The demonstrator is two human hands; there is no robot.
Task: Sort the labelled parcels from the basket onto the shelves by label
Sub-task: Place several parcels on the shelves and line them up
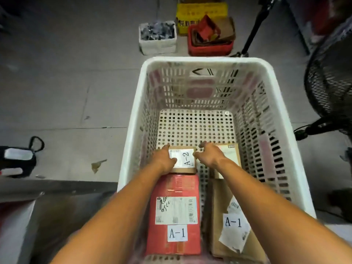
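Observation:
A big white perforated basket (pixel 131 119) stands on the floor in front of me. Inside lie a small brown parcel labelled A-2 (pixel 187 159), a red parcel labelled A-1 (pixel 174 189), a brown parcel labelled A-1 (pixel 219 199) and a tan parcel (pixel 233 153) at the right. My left hand (pixel 164 159) grips the left side of the A-2 parcel, thumb on its label. My right hand (pixel 208 153) touches that parcel's right edge, fingers curled, and lies over the tan parcel.
Beyond the basket stand a small white bin (pixel 157 44) of dark bits, a red crate (pixel 209 48) of cardboard and a yellow crate (pixel 202 10). A black fan (pixel 331 82) is at the right, a black tripod leg (pixel 251 33) behind, a black bag (pixel 17 161) at the left.

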